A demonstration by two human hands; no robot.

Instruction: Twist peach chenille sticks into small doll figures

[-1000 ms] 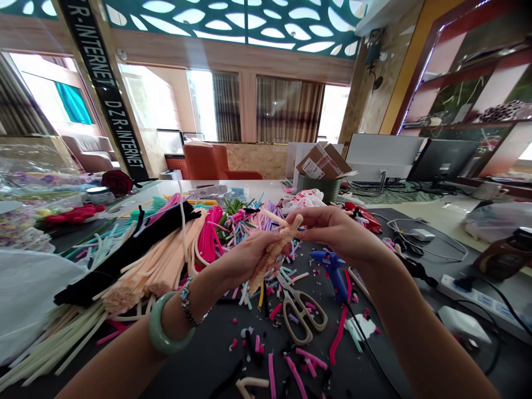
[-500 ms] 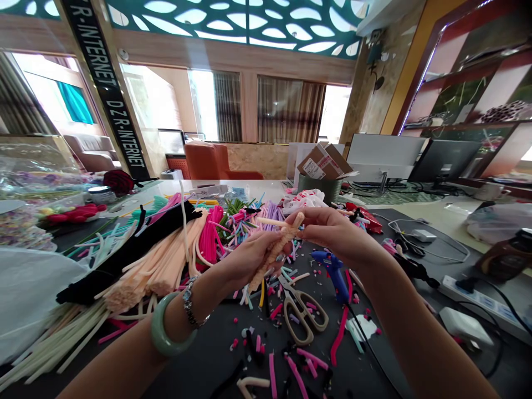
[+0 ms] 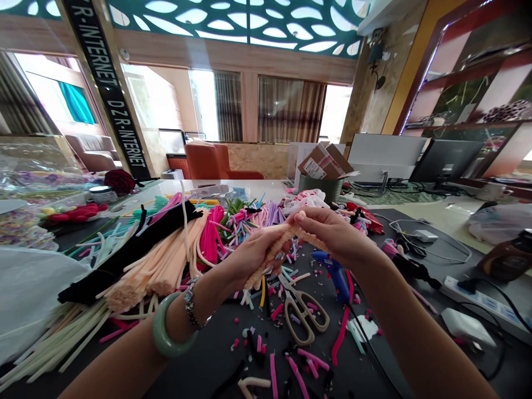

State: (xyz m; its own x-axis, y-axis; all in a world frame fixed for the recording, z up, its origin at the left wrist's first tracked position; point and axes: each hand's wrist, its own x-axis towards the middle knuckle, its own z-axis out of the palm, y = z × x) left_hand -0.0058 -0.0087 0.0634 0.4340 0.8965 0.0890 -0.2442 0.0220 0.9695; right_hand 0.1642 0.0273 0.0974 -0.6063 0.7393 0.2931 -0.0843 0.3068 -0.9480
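Left edge: while a clear plastic bag (image 3: 33, 158) sits at mid-height, a white bag (image 3: 33, 305) lies below it.
Armchair: pale (image 3: 93, 152), upper left, in the background.
Column: black, lettered "DZR-INTERNET" (image 3: 108, 83), slanting down upper left.
Stem bundles: black (image 3: 137, 248), peach (image 3: 166, 252), hot pink (image 3: 211, 235), fuzzy, left of centre on a dark tabletop (image 3: 199, 363).
Orange chair: (image 3: 203, 160), behind, upper centre-left.
Left hand: (image 3: 257, 252), centre, fingers closed around a peach fuzzy piece (image 3: 254, 278); green bangle (image 3: 160, 327) and metal bracelet (image 3: 189, 303) on wrist.
Curtains: brown (image 3: 291, 111), upper centre.
Scraps: pink cuttings (image 3: 297, 377), lower centre, black bits among them.
Scissors: (image 3: 305, 316), below the hands, lying flat.
Right hand: (image 3: 322, 226), centre, pinching the piece's upper end.
Carton: brown (image 3: 324, 162), in a green bin (image 3: 324, 189).
Glue gun: blue (image 3: 338, 280), below right hand, cord toward lower right.
Monitors: white-backed (image 3: 384, 152), then dark (image 3: 444, 163), right, mid-height.
Shelving: (image 3: 469, 126), upper right.
Power strip: white (image 3: 484, 303), lower right.
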